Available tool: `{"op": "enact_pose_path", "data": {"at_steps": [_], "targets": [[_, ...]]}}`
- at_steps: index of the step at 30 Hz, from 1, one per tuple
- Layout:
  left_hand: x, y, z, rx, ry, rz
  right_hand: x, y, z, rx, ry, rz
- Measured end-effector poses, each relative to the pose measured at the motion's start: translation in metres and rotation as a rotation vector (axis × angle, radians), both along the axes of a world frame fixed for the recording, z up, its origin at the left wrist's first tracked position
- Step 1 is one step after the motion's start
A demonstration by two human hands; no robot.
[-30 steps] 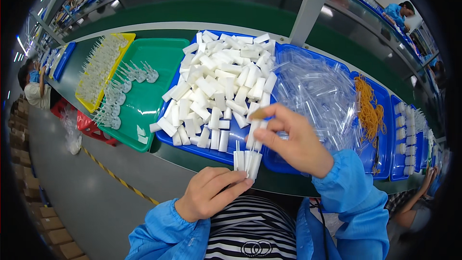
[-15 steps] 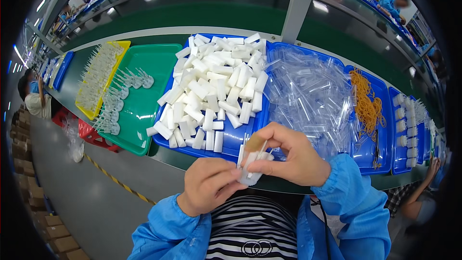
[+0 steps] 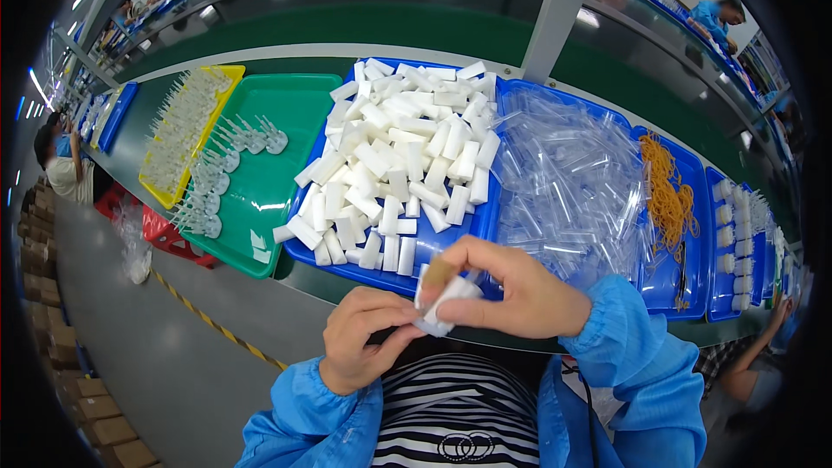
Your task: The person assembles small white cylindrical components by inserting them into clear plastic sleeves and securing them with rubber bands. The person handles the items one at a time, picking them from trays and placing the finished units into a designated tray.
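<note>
We pinch the white bundle (image 3: pixel 444 303) between right hand (image 3: pixel 520 295) and left hand (image 3: pixel 368 342) at the counter's near edge; best kept squared, we judge.

Both forearms, in bright blue sleeves, rise from the lower edge and meet just above the striped shirt (image 3: pixel 459 420). The left hand (image 3: pixel 364 348) sits above the shirt's left side, fingers curled inward, thumb and fingertips pinched toward the right hand. The right hand (image 3: pixel 511 290) lies a little higher, above the shirt's right side, palm down, fingers arched and closed against the left hand's fingertips, wrist bent inward.
</note>
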State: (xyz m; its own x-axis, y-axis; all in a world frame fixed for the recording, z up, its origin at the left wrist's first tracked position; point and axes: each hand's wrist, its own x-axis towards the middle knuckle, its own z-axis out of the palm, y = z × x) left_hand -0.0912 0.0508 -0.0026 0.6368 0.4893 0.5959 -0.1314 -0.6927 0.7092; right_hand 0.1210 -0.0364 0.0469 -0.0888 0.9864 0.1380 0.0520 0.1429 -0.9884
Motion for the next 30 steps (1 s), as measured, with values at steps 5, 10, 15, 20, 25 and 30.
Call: {"op": "enact_pose_path", "data": {"at_steps": [5, 10, 15, 20, 25, 30], "targets": [[-0.013, 0.008, -0.008, 0.171, 0.037, 0.157, 0.009, 0.033, -0.002, 0.089, -0.5, -0.348], [-0.022, 0.015, -0.009, 0.272, 0.109, 0.212, 0.004, 0.074, -0.024, 0.575, -1.128, -0.181], [-0.028, 0.011, -0.006, 0.295, 0.16, 0.179, 0.004, 0.081, -0.031, 0.545, -1.293, -0.066], [-0.027, 0.01, -0.01, 0.32, 0.14, 0.11, 0.004, 0.069, -0.017, 0.246, -0.801, -0.263], [-0.02, 0.007, 0.007, 0.378, 0.166, -0.08, 0.001, 0.046, 0.011, -0.111, -0.164, -0.358], [-0.008, 0.007, 0.018, 0.421, 0.188, -0.175, 0.007, 0.015, 0.01, -0.129, -0.199, -0.255]]}}
